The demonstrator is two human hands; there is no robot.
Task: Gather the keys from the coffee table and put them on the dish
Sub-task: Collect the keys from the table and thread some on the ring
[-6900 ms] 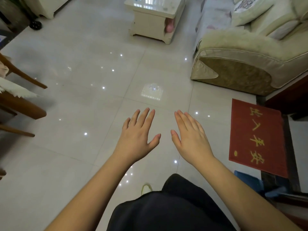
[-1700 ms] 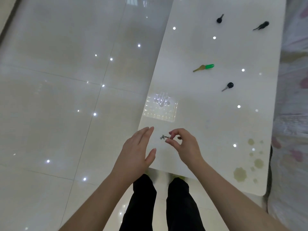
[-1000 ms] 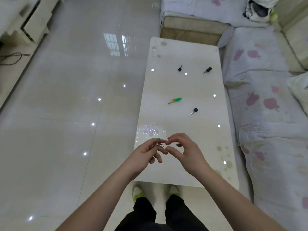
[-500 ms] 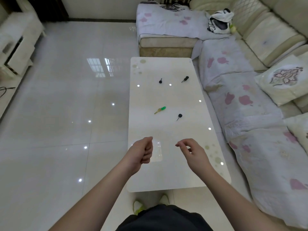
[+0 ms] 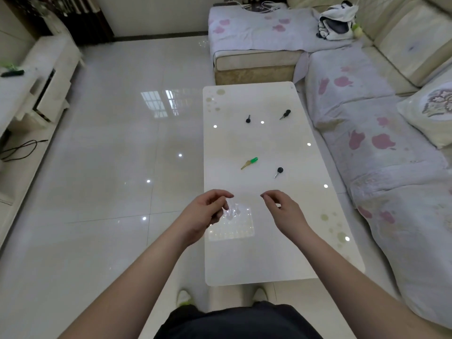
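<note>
At the left edge I see a TV stand. At lower centre my left hand hovers over the near left edge of the coffee table, fingers curled inward; whether they grasp anything I cannot tell. Right of it my right hand hovers with fingers loosely curled, holding nothing. Above them on the table lie the green key and a black key at mid frame, then two more black keys farther up. The sofa fills the right side.
</note>
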